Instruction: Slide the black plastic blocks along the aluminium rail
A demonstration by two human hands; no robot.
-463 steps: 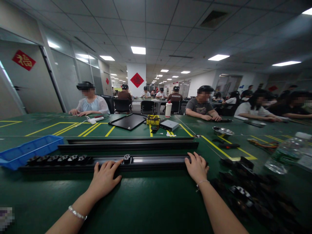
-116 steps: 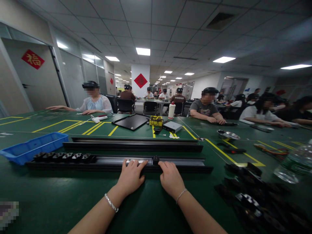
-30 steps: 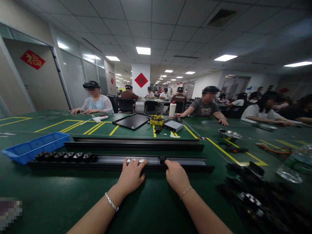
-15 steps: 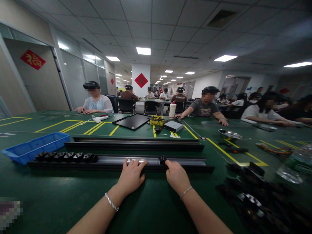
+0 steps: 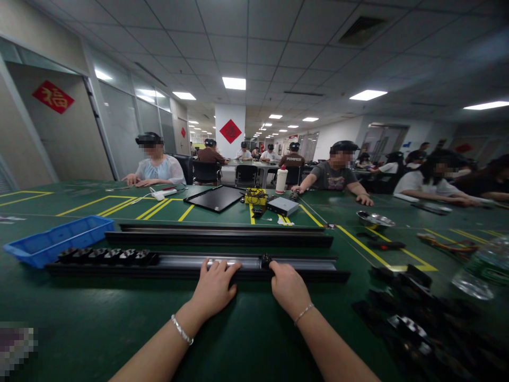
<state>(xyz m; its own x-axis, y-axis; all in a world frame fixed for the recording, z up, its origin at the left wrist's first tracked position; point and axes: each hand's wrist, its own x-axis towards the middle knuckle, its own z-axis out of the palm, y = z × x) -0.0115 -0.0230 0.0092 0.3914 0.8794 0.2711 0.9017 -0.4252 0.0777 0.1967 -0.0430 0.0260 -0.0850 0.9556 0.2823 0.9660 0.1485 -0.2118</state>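
A long black rail (image 5: 310, 275) with a silvery inner channel lies across the green table. Several black modules (image 5: 112, 255) sit side by side in its left part. My left hand (image 5: 214, 286) rests on the rail near its middle, fingers apart, holding nothing. My right hand (image 5: 289, 289) has its fingers bent together against a small black piece (image 5: 265, 260) that sits in the channel right of the middle; the fingertips are partly hidden. Behind lies a second black rail (image 5: 218, 239), parallel to the first.
A blue tray (image 5: 59, 241) stands at the left. Loose black parts (image 5: 421, 318) are heaped at the right, near a clear bottle (image 5: 483, 270) and a metal bowl (image 5: 374, 219). A black panel (image 5: 214, 198) and a grey box (image 5: 282, 206) lie farther back. People sit around.
My hands and the rails have not visibly moved. Across the table, a person's hand beside the grey box has shifted slightly.
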